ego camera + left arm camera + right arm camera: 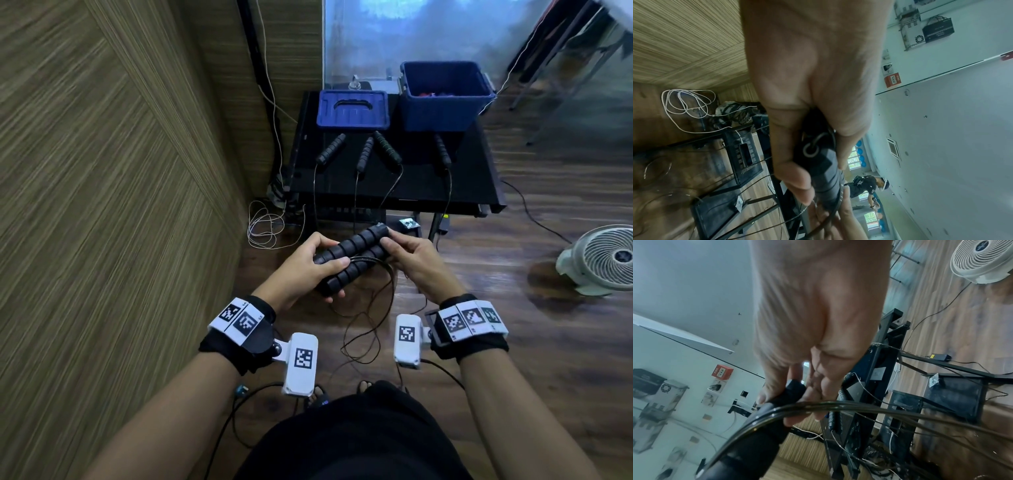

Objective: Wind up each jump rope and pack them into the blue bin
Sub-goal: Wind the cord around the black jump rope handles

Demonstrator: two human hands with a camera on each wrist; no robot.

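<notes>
Hands grip two black rope handles (349, 258) held side by side: left hand (305, 265) near the cord ends, right hand (416, 262) at the far ends, cord (363, 329) dangling below

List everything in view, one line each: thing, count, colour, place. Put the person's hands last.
held jump rope handles: two, black, side by side in both hands
rope cord: one, dark, looping down below the hands
handles on table: four, black, along the front of the black table, cords hanging over its edge
blue bin: one, back right of table, something red inside
blue lid: one, back left of table
fan: one, white, on the floor at right
white cable: one, coiled on floor by wall
left hand: grips the handles
right hand: pinches their far ends
</notes>
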